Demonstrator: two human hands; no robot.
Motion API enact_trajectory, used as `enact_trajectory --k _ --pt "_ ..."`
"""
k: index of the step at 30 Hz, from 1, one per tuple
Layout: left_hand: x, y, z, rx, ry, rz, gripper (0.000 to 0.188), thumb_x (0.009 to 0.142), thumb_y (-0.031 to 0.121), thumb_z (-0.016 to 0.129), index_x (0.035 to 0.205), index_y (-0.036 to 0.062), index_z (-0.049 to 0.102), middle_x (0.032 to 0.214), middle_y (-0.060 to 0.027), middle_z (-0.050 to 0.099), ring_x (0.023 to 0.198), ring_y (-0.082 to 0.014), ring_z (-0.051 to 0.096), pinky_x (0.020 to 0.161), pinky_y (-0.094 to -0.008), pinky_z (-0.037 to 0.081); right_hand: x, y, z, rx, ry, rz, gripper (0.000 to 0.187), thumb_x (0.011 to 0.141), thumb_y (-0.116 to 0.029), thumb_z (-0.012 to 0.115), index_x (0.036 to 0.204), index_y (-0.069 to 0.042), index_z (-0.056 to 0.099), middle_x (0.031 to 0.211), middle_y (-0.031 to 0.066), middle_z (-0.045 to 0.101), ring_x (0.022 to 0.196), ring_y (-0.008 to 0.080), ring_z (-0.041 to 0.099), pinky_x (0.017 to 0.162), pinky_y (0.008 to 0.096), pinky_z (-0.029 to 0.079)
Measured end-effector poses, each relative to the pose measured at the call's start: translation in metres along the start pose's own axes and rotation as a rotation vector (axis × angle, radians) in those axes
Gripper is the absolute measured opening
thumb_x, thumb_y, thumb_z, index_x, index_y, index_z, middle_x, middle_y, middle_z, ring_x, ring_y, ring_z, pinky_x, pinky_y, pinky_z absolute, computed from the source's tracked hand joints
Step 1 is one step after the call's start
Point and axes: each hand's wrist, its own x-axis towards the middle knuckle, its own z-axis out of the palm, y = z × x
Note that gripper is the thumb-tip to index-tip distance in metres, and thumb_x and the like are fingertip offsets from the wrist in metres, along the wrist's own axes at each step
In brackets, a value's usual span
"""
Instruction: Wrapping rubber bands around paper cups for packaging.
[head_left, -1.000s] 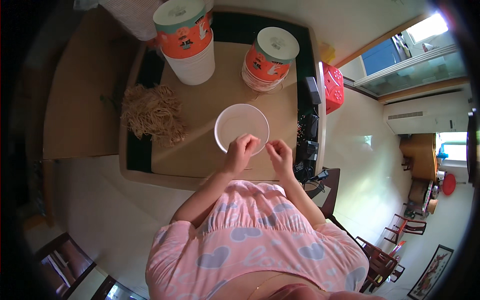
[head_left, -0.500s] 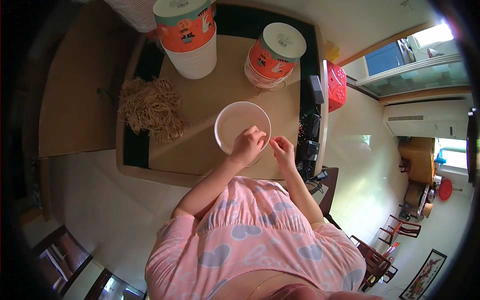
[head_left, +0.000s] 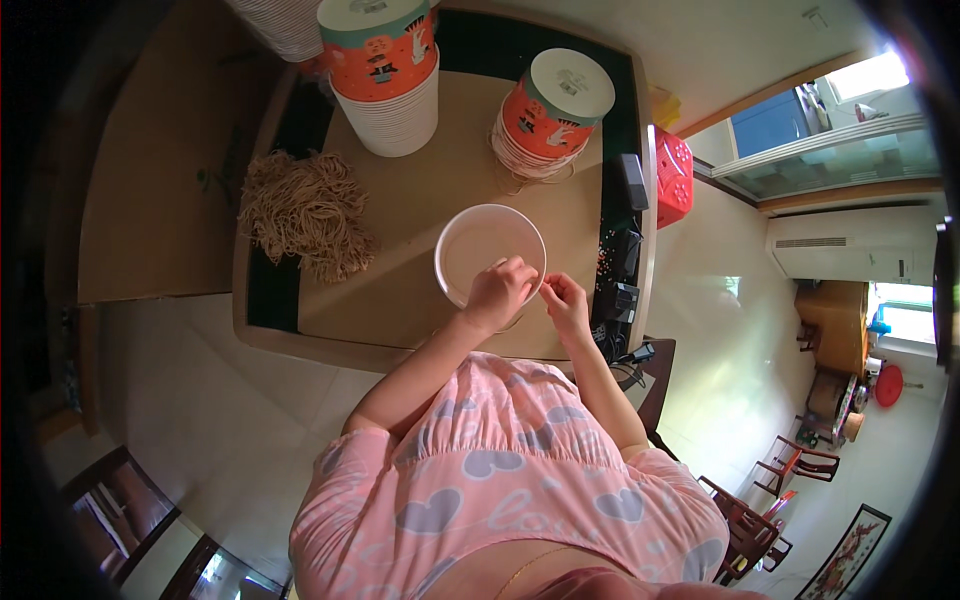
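Left hand (head_left: 497, 293) rests on the near rim of a white paper bowl (head_left: 482, 245), fingers curled over the edge. Right hand (head_left: 566, 301) sits just beside it, fingertips pinched; what they hold is too small to tell. The bowl stands on a cardboard-covered table (head_left: 420, 210). A heap of tan string loops (head_left: 306, 210) lies to the left. Two stacks of orange-banded bowls (head_left: 385, 75) (head_left: 548, 115) stand at the far side.

White round bowl (head_left: 487, 246) sits upright on brown table (head_left: 420, 200).

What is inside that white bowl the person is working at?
The white bowl looks bare, only its pale bottom showing. The left hand covers its near rim, so that part stays hidden. The right hand is beside the bowl.
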Motion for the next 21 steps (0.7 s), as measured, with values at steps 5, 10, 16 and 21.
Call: enact_trajectory --k 5,10,16,21 --pt "-0.002 0.001 0.002 0.07 0.004 0.056 0.002 0.077 0.012 0.065 0.079 0.0108 0.064 0.079 -0.0061 0.059 0.079 -0.0256 0.06 0.068 -0.0375 0.052 -0.002 0.004 -0.002 0.006 0.001 -0.003 0.008 0.088 -0.006 0.061 0.092 0.0 0.061 0.07 -0.0065 0.053 0.061 -0.0001 0.043 0.053 0.0154 0.032" --pt "-0.003 0.006 -0.001 0.132 -0.025 0.1 0.006 0.08 0.013 0.063 0.076 0.009 0.061 0.078 -0.0071 0.059 0.08 -0.025 0.06 0.069 -0.0375 0.052 -0.004 0.005 -0.003 -0.001 -0.002 -0.006 0.008 0.088 -0.008 0.061 0.092 -0.001 0.062 0.069 -0.0059 0.054 0.059 0.001 0.044 0.051 0.0165 0.035" --pt "-0.007 0.0 -0.004 0.088 0.044 -0.002 0.005 0.08 0.01 0.061 0.078 0.0067 0.057 0.076 -0.0103 0.059 0.075 -0.0301 0.062 0.065 -0.0399 0.052 -0.024 -0.018 -0.002 0.135 -0.076 0.136 0.011 0.09 -0.009 0.059 0.099 -0.003 0.057 0.068 -0.0009 0.056 0.056 0.0049 0.049 0.05 0.0197 0.04" --pt "0.0 0.005 -0.024 -0.65 -0.089 -0.557 0.006 0.089 0.004 0.05 0.084 0.0022 0.05 0.07 -0.0109 0.063 0.062 -0.0219 0.065 0.055 -0.0332 0.053 -0.065 -0.063 0.006 -0.225 -0.233 -0.162 0.011 0.09 -0.002 0.054 0.101 -0.001 0.053 0.078 0.0056 0.06 0.074 0.0123 0.061 0.065 0.0254 0.05"
